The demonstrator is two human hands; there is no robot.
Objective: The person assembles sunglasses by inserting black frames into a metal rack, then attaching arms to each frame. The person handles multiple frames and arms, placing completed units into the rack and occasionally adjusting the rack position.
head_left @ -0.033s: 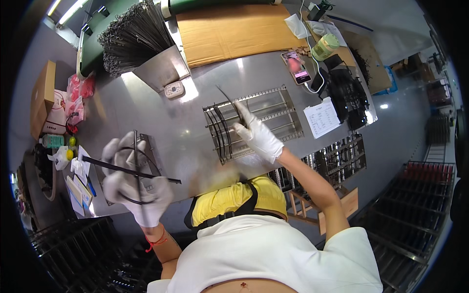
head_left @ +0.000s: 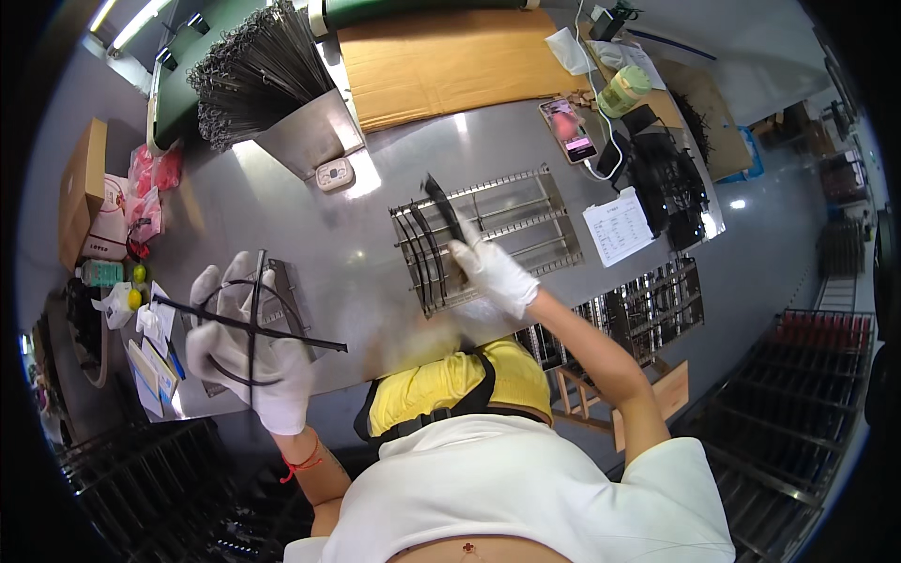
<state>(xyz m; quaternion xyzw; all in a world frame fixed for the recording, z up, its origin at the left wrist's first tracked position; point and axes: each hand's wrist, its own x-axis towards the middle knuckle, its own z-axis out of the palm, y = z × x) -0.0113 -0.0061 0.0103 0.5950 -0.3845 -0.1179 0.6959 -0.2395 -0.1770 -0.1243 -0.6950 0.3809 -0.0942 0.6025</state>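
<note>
My left hand (head_left: 235, 352), in a white glove, is raised over the table's left part with its fingers curled. It holds several thin black strips (head_left: 296, 338); two cross each other, and a curved one forms a loop. My gloved right hand (head_left: 499, 277) pinches a dark curved strip (head_left: 441, 204) over a metal slotted rack (head_left: 530, 223). The strip points up and away from me, its broad side partly showing. Several curved black strips (head_left: 418, 253) stand side by side in the rack's left end. My right fingers partly hide the rack's middle.
A metal bin (head_left: 310, 136) of black wire hooks (head_left: 258, 75) stands at the back left. Brown cardboard (head_left: 450, 61) lies behind the rack. To the right are a phone (head_left: 568, 131), a printed sheet (head_left: 618, 227), a green-lidded bottle (head_left: 624, 91) and black parts (head_left: 666, 183).
The strip in my right hand has turned and shows a broader side. My right hand has shifted slightly. My left hand has moved a little left, its fingers slightly more spread around the strips.
</note>
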